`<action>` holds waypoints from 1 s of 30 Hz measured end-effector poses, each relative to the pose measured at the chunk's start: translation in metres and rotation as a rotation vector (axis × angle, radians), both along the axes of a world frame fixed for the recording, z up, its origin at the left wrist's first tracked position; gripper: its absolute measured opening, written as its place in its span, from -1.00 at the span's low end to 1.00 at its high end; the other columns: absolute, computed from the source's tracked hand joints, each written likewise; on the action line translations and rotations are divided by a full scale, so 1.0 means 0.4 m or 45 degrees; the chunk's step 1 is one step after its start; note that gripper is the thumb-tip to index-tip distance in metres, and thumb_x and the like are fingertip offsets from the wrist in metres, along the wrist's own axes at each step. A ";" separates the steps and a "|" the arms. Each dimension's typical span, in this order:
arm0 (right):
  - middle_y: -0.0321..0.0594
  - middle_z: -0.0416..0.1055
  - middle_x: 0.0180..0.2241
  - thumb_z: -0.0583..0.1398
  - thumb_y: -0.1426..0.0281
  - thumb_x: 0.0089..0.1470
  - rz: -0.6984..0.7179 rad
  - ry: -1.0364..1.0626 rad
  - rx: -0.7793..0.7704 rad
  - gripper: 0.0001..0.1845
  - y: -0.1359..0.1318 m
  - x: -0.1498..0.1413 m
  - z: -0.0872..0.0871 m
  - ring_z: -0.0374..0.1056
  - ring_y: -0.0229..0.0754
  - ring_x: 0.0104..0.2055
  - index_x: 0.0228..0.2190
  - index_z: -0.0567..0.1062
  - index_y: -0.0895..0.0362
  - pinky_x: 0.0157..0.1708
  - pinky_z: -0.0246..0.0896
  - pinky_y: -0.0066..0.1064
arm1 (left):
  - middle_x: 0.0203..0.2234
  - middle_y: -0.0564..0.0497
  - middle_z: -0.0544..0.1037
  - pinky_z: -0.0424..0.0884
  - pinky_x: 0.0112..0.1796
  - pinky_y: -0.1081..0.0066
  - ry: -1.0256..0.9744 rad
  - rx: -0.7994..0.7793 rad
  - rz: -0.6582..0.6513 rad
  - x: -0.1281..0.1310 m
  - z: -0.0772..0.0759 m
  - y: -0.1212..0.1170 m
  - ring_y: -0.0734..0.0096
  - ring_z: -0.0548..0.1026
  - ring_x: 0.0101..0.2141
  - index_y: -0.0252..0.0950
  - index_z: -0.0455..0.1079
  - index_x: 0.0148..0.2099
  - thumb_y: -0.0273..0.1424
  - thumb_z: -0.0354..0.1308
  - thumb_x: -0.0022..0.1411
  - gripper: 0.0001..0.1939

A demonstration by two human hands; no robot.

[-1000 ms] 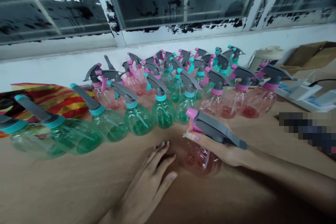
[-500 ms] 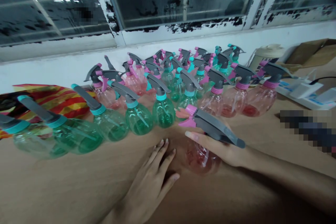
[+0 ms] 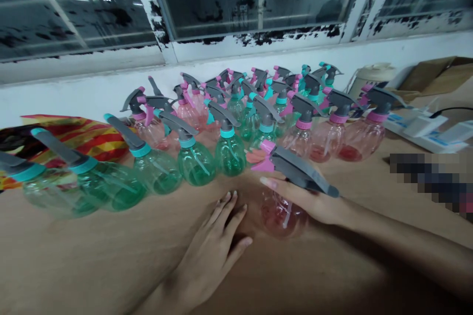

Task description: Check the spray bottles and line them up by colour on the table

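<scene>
The right hand [image 3: 308, 200] was closed round a clear pink plastic spray bottle [image 3: 283, 219], apparently near-upright, nozzle [image 3: 267, 146] toward the brown bench's [image 3: 92, 256] far-left corner; the left hand [image 3: 210, 256] lay open, empty.

The right hand [image 3: 314, 202] grips a pink spray bottle [image 3: 283, 216]; the left hand [image 3: 210, 251] lies flat near it on the table [image 3: 92, 261]
</scene>
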State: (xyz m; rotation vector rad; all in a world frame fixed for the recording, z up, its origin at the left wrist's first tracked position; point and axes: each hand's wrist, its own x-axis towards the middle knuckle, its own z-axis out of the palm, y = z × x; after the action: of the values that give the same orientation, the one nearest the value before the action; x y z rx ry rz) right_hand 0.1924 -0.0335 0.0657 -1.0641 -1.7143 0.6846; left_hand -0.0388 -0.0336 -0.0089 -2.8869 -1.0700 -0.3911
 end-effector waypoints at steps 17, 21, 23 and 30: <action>-0.37 0.31 -0.58 0.17 0.30 0.05 0.048 -0.018 -0.062 -0.90 0.009 0.016 -0.006 0.30 -0.24 -0.52 -0.42 0.45 0.05 -0.49 0.26 -0.39 | 0.27 -0.14 0.14 0.18 0.14 0.06 0.064 -0.058 0.024 0.000 0.005 0.001 0.11 0.13 0.24 -0.27 0.12 0.28 -0.12 -0.07 0.40 -0.48; -0.31 0.46 -0.43 0.20 0.19 0.08 0.052 -0.009 0.006 -0.80 0.013 0.009 -0.004 0.40 -0.19 -0.40 -0.32 0.49 0.04 -0.38 0.33 -0.36 | 0.27 -0.12 0.14 0.18 0.14 0.08 0.029 -0.069 0.020 -0.003 0.001 0.003 0.11 0.14 0.23 -0.23 0.11 0.28 -0.12 -0.07 0.40 -0.49; -0.31 0.45 -0.42 0.19 0.18 0.09 0.062 -0.020 0.039 -0.80 0.016 0.007 -0.002 0.36 -0.23 -0.44 -0.38 0.48 0.05 -0.43 0.29 -0.38 | 0.27 -0.12 0.13 0.17 0.15 0.08 0.022 -0.083 0.019 -0.005 0.001 0.004 0.12 0.13 0.24 -0.23 0.10 0.28 -0.12 -0.08 0.40 -0.49; -0.32 0.38 -0.49 0.16 0.20 0.13 -0.039 -0.072 0.072 -0.79 0.010 0.009 -0.007 0.32 -0.22 -0.46 -0.44 0.44 0.04 -0.46 0.23 -0.37 | 0.29 -0.11 0.10 0.16 0.16 0.08 0.053 -0.105 0.011 -0.006 0.004 0.006 0.15 0.09 0.25 -0.23 0.07 0.30 -0.12 -0.12 0.42 -0.49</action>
State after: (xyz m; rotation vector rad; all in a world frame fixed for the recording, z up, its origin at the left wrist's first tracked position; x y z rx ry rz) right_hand 0.1961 -0.0294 0.0631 -1.0773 -1.7516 0.5881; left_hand -0.0410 -0.0311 -0.0073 -2.9464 -1.1170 -0.2916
